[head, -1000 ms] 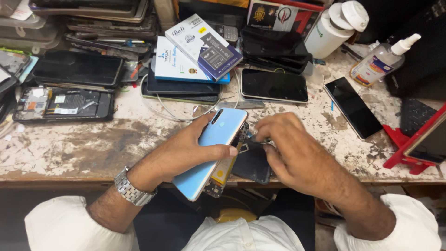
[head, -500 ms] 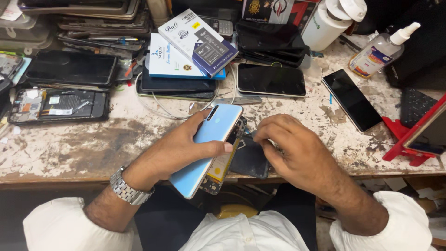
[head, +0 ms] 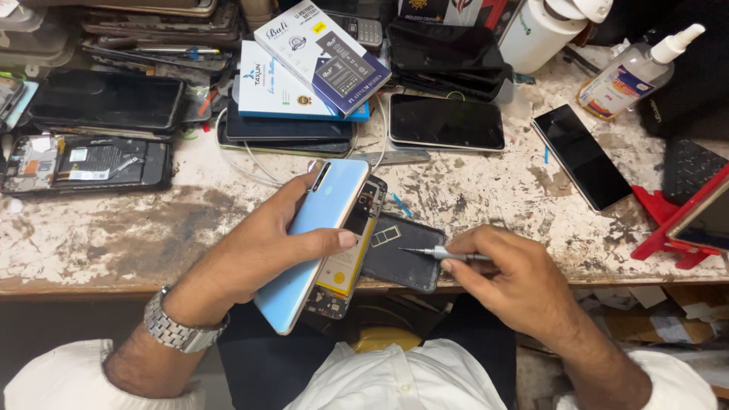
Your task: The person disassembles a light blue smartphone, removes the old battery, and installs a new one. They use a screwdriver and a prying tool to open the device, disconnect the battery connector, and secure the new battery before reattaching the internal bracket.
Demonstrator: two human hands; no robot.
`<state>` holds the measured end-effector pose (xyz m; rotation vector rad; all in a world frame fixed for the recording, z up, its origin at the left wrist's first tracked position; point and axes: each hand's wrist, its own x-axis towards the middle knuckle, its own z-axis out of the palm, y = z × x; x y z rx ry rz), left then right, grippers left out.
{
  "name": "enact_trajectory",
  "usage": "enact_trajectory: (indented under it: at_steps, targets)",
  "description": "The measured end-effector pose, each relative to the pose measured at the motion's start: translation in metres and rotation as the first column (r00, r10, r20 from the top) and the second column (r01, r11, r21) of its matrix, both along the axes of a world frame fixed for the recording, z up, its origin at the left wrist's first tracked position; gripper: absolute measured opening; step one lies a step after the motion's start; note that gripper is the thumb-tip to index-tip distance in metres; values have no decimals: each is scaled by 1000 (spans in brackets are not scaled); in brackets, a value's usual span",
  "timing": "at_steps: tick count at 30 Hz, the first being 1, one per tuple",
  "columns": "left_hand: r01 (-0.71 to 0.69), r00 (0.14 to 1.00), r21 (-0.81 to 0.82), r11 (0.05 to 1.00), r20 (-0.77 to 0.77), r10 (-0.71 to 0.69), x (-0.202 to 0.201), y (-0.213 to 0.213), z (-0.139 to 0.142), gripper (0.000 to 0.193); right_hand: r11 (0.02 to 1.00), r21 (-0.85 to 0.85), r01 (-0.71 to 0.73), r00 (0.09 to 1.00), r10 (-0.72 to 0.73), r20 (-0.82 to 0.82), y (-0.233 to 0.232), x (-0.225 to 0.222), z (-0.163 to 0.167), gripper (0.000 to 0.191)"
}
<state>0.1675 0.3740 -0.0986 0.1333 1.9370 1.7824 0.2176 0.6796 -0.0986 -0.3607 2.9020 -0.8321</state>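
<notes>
The left hand (head: 258,250) held a phone back cover (head: 315,243) in pale blue with a gold edge. Under it the opened phone (head: 345,262) showed a yellow battery and black frame. The right hand (head: 516,281) held a silver screwdriver (head: 437,252) over a black plate (head: 402,262). The workbench (head: 486,190) was white, mottled with brown stains. A silver watch (head: 176,328) and white sleeves showed.

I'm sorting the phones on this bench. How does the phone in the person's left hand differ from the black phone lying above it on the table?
The opened phone is tilted up off the bench in the left hand, while the black phone lies flat and untouched. The opened phone has its pale blue back cover lifted, with its insides showing; the black phone looks closed, dark screen up. Both are slim rectangular handsets.
</notes>
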Motion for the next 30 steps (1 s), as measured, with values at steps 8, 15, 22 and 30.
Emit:
enact_trajectory:
  at_steps: [8,15,22,30]
  targets:
    - [-15,999,212,977,37,7,6,0,-4,91,835,430,-343,918,395,-34,-16,-5,24,52]
    - [-96,986,271,958,155,55,12,-7,-14,87,725,564,-396,900,429,81,-31,-7,34,69]
    - [-81,992,325,942,116,45,14,-8,-20,83,738,537,-409,911,365,193,-29,-12,38,71]
    - [-98,988,342,935,144,51,17,-13,-18,83,822,361,-440,890,452,57,-15,-18,31,52]
